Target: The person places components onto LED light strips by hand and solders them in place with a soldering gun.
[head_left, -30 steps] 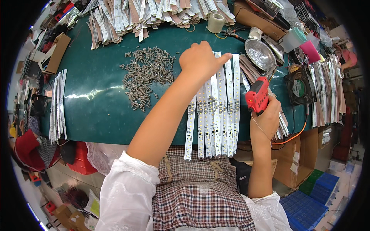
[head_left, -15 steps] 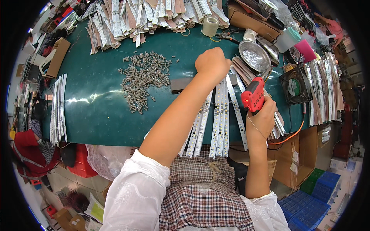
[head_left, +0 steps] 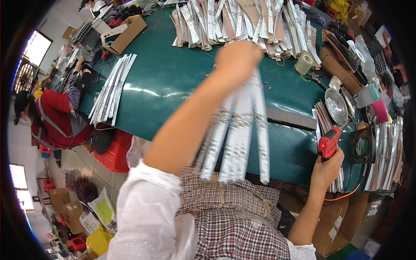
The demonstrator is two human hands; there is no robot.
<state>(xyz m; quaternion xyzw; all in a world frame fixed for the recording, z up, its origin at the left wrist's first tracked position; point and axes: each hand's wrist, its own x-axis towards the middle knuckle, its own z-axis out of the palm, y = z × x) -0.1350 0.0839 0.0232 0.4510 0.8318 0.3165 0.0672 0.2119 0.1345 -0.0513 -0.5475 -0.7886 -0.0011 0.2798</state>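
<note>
My left hand (head_left: 240, 56), blurred by motion, is closed around the upper ends of a fanned bundle of white LED strips (head_left: 236, 143). The strips hang toward me over the near table edge, their lower ends in front of my checked apron. On the right, my right hand (head_left: 331, 169) grips a red soldering gun (head_left: 329, 142), its tip up near a round metal bowl (head_left: 336, 106) of shiny bits. A dark flat bar (head_left: 291, 119) lies just right of the strips. A few small metal parts show beside my left wrist; my arm and the strips hide the space behind them.
Heaped LED strips (head_left: 242, 21) cover the far side of the green table (head_left: 156, 104). More strips (head_left: 113, 89) lie at the left edge. A tape roll (head_left: 303, 63), a black fan (head_left: 362, 145) and an orange cable (head_left: 345, 196) are right. A person in red (head_left: 56, 115) sits left.
My left hand has swung the LED strips leftward over the table, away from the dark bar and across where the small metal parts lay. My right hand still holds the soldering gun. The view has turned left.
</note>
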